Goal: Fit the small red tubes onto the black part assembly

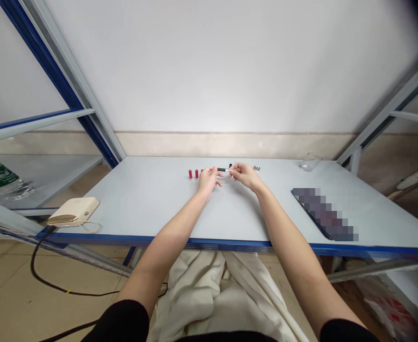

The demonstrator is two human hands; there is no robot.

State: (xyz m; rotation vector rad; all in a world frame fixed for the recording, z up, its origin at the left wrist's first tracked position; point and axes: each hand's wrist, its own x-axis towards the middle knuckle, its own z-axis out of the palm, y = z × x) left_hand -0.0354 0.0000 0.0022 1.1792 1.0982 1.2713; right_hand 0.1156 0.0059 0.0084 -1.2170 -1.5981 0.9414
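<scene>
Above the rear half of the grey table (141,194), two bare hands held a slim black tube (221,169) between them.
The left hand (208,181) pinched the tube's dark end between thumb and forefinger, its other fingers spread loosely; the right hand's (245,175) fingertips closed on the pale end. Just left of the left hand stood red cylinders (190,174), one partly hidden by it. Small dark metallic pieces (256,168) lay beyond the right hand, and a clear glass (309,163) sat farther right, near the wall (223,71).
</scene>
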